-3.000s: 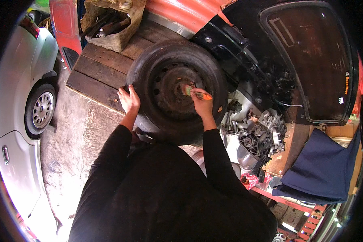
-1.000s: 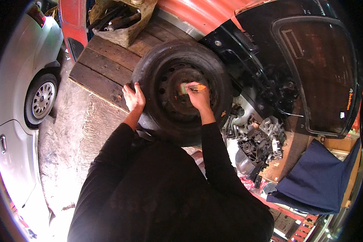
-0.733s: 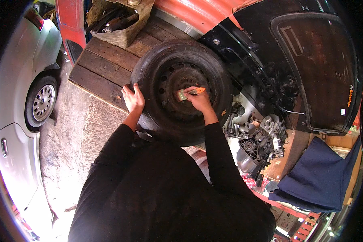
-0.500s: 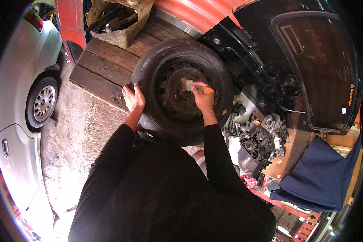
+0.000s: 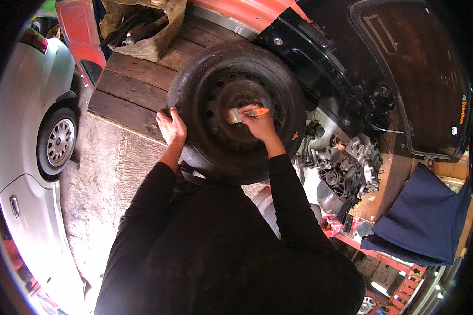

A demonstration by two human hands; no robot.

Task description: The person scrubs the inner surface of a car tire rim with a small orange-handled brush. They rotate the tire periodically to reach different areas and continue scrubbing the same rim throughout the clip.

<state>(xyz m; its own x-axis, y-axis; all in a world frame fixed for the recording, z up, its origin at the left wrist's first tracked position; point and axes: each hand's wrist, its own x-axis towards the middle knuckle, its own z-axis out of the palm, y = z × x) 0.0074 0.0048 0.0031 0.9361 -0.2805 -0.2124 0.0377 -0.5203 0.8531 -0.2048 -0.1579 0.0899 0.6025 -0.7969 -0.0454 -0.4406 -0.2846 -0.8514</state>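
Right fingers [image 5: 249, 116] wrapped around the brush [image 5: 258, 111], bristles [image 5: 232, 116] leftward; left fingers [image 5: 164, 118] uncurled at the tire [image 5: 186, 94].

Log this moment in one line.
left hand: at left edge of tire | right hand: holding orange-handled brush at middle of wheel | nearby: engine parts

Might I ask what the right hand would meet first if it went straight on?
With the brush leading, the right hand would probably meet the dark wheel first; exact depth is unclear.

Pale floor [image 5: 97, 168], reddish corrugated panel [image 5: 247, 11]
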